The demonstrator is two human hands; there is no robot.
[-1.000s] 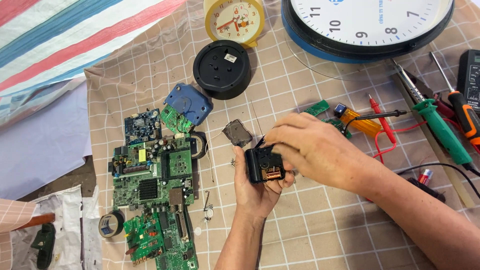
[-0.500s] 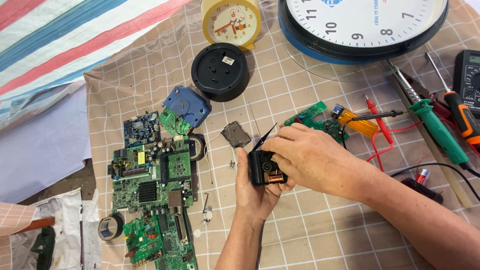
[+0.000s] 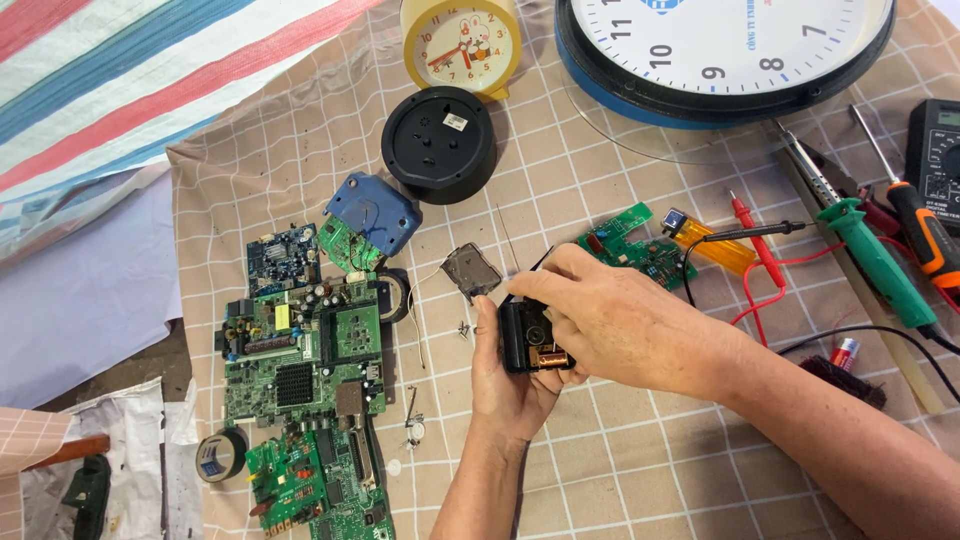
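My left hand point(image 3: 505, 385) cups a small black clock movement box point(image 3: 530, 340) from below, palm up, over the checked cloth. My right hand point(image 3: 620, 320) lies over the top of the box, its fingers pinching at the upper edge, and a copper part shows at the box's lower side. A small clear plastic cover point(image 3: 470, 270) lies on the cloth just left of the hands, with thin wires beside it.
Green circuit boards point(image 3: 300, 365) lie at left, with a blue part point(image 3: 372, 212), black round case point(image 3: 438, 143), yellow alarm clock point(image 3: 460, 45) and large wall clock point(image 3: 725, 45) behind. Right: small green board point(image 3: 630, 243), green screwdriver point(image 3: 875, 265), red probe point(image 3: 755, 235), multimeter point(image 3: 935, 150). Tape roll point(image 3: 220, 455) front left.
Both hands with the black box have stayed in place while the view shifted slightly; the small green board at right is now uncovered, and my right fingers have shifted on the box's top.
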